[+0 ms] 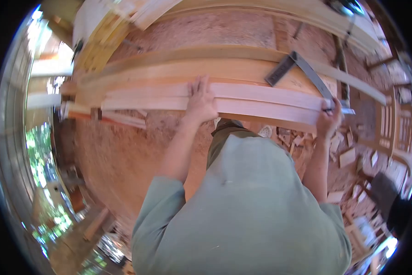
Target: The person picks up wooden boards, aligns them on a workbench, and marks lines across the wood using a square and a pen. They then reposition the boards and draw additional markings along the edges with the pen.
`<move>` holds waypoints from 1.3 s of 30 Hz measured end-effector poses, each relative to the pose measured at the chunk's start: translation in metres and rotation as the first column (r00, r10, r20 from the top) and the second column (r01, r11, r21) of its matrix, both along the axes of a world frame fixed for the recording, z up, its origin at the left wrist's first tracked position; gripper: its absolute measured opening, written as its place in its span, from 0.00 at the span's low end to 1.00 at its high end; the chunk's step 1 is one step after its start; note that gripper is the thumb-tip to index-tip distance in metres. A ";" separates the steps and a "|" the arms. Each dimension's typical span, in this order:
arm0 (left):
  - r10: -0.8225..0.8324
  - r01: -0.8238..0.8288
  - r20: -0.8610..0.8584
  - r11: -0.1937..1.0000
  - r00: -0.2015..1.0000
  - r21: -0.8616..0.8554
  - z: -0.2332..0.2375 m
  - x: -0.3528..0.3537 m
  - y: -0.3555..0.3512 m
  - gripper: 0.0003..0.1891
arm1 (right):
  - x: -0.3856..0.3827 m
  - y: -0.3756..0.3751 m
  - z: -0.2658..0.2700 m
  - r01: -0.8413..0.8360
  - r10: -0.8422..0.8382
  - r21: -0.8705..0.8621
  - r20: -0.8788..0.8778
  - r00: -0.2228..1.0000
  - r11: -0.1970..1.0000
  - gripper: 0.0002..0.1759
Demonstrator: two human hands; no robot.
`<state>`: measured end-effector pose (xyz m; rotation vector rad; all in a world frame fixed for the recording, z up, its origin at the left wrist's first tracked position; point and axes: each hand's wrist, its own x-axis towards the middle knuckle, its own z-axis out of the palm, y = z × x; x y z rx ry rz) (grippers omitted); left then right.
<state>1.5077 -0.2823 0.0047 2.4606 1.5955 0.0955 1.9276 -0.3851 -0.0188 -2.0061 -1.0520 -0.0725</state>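
Two pale wooden strips [265, 101] lie side by side along the near edge of a wider plank on the bench [233, 68]. My left hand [201, 101] rests across the strips near their middle, fingers stretched out over the wood. At the strips' right end, my right hand [329, 120] is closed with its thumb raised. Something small and dark shows at its fingers, too blurred to name. A dark metal try square [280, 69] lies on the plank, its long blade slanting down towards my right hand.
Wood offcuts [347, 157] litter the reddish dirt floor [118, 151] at the right. More boards [102, 41] stand at the upper left. A slatted wooden frame [387, 121] is at the far right. A long light board [352, 83] extends past the bench.
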 end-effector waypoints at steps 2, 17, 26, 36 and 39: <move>0.066 -0.067 0.030 0.997 0.997 0.027 -0.011 0.010 -0.015 0.18 | 0.040 -0.007 -0.018 -0.065 0.067 0.041 -0.066 0.996 0.997 0.23; -0.276 0.174 0.490 0.954 0.827 0.243 -0.033 0.071 -0.075 0.14 | 0.103 -0.008 -0.031 -0.215 0.134 -0.260 -0.296 0.946 0.941 0.20; -0.243 0.093 0.648 0.962 0.722 0.256 -0.026 0.070 -0.089 0.14 | 0.084 -0.013 -0.034 -0.134 0.151 0.087 -0.231 0.961 0.987 0.18; 0.637 -0.873 0.771 0.370 -0.010 -0.317 -0.045 -0.100 -0.051 0.20 | 0.138 0.001 -0.045 -0.224 0.103 -0.387 -0.310 0.945 0.894 0.25; 0.731 -0.924 0.683 0.251 -0.014 -0.287 -0.064 -0.180 -0.024 0.31 | 0.089 0.021 -0.005 -0.105 0.012 -0.539 -0.173 0.985 0.836 0.30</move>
